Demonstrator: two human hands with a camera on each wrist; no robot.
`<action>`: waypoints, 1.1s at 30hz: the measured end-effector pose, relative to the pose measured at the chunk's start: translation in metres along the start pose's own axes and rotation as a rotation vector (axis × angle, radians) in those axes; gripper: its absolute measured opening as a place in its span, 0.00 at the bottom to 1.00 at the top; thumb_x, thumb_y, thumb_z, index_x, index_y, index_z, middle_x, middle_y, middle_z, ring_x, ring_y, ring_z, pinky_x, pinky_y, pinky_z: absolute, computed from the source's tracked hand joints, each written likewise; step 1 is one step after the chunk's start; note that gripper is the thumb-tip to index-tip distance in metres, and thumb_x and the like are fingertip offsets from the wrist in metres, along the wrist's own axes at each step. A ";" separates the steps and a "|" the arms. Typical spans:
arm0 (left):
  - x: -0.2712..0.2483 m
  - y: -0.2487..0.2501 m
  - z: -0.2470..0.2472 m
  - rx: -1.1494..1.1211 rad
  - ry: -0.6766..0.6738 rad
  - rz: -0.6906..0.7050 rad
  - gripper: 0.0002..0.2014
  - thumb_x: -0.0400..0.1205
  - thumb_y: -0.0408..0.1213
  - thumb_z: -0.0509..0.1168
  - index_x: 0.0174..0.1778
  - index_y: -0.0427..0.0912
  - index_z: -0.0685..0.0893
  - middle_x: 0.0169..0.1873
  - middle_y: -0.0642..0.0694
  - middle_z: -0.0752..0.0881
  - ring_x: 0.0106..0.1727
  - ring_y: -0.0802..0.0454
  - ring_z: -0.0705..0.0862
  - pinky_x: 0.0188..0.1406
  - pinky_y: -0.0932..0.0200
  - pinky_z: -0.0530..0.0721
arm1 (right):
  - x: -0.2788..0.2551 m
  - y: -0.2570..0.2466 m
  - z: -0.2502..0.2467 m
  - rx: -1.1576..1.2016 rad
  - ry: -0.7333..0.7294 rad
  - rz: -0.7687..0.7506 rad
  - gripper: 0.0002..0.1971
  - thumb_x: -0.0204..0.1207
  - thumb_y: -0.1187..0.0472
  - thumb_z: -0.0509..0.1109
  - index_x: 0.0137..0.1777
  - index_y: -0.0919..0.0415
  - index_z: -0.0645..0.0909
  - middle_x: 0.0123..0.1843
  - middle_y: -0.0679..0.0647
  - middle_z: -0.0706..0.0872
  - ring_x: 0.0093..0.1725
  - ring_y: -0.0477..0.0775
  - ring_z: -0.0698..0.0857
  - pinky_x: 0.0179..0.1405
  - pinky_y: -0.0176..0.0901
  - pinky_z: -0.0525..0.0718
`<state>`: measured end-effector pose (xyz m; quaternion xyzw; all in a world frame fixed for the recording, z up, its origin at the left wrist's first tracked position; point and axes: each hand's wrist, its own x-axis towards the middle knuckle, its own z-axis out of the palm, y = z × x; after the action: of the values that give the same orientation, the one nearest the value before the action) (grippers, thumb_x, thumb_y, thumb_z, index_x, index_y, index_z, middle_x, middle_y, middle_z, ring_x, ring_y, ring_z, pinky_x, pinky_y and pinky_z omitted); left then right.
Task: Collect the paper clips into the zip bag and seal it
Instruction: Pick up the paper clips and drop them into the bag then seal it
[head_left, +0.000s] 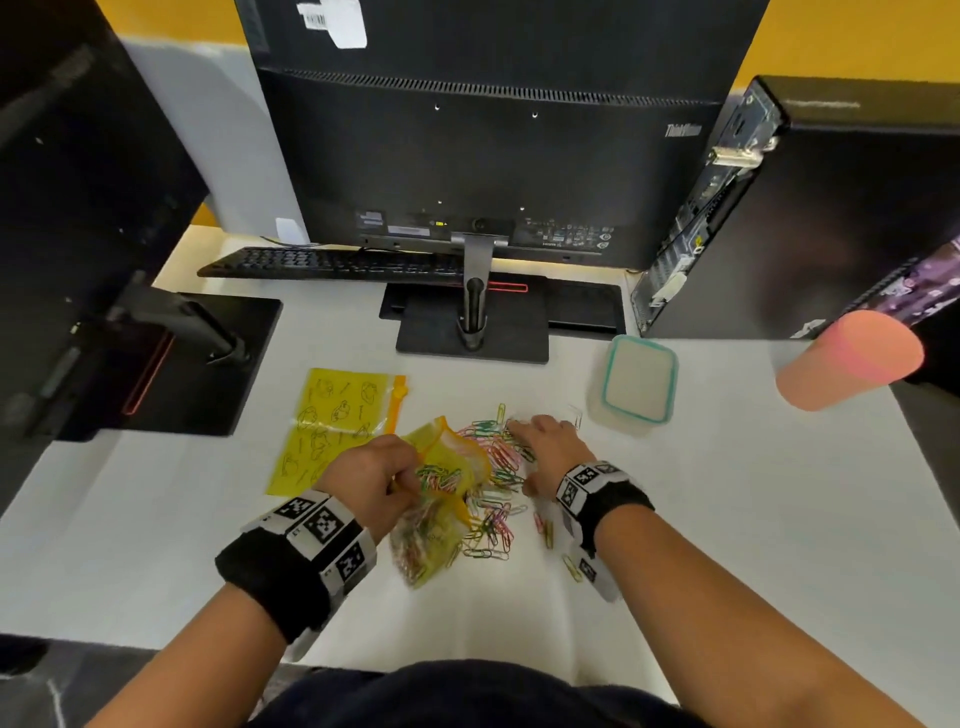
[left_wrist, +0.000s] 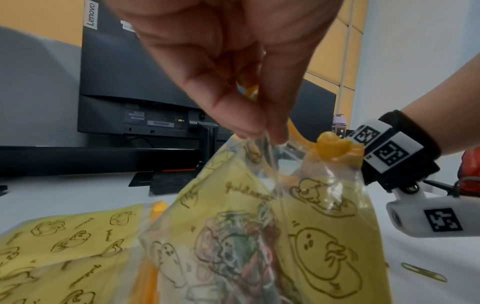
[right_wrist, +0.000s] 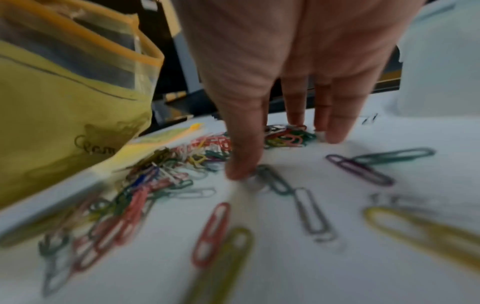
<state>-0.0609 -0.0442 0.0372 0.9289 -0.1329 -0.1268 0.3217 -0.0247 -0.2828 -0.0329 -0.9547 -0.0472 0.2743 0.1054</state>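
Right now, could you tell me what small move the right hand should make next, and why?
Probably sweep the loose paper clips toward the zip bag: the right hand lies flat on the pile, while the left hand pinches the bag's open mouth beside it.

"Lenovo" label on monitor (left_wrist: 161, 82) back

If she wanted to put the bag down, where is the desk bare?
Bare white desk lies right of the right hand, below the lidded plastic box and pink cup. The middle is crowded with coloured paper clips; a flat yellow bag lies to their left.
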 end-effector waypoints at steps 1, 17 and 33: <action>0.000 0.000 0.000 -0.011 0.005 -0.011 0.25 0.64 0.28 0.71 0.17 0.62 0.67 0.42 0.46 0.85 0.35 0.79 0.76 0.30 0.80 0.69 | 0.000 -0.001 0.003 0.027 0.047 -0.013 0.38 0.68 0.66 0.75 0.77 0.51 0.63 0.73 0.61 0.69 0.70 0.66 0.70 0.69 0.53 0.73; 0.010 0.003 0.003 0.025 -0.018 -0.053 0.25 0.65 0.27 0.73 0.19 0.60 0.67 0.44 0.46 0.85 0.32 0.71 0.77 0.31 0.79 0.66 | -0.042 0.006 -0.003 0.586 0.403 0.216 0.07 0.71 0.70 0.71 0.43 0.61 0.89 0.38 0.58 0.90 0.38 0.52 0.83 0.42 0.33 0.77; 0.018 0.015 0.004 0.014 0.003 -0.004 0.23 0.66 0.27 0.73 0.20 0.57 0.70 0.43 0.51 0.81 0.29 0.68 0.76 0.33 0.78 0.66 | -0.056 -0.008 -0.048 0.646 0.330 0.120 0.22 0.71 0.70 0.72 0.63 0.52 0.79 0.59 0.52 0.84 0.45 0.46 0.84 0.43 0.27 0.79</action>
<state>-0.0483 -0.0636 0.0405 0.9315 -0.1313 -0.1253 0.3152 -0.0464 -0.2912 0.0369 -0.9047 0.1154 0.1232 0.3913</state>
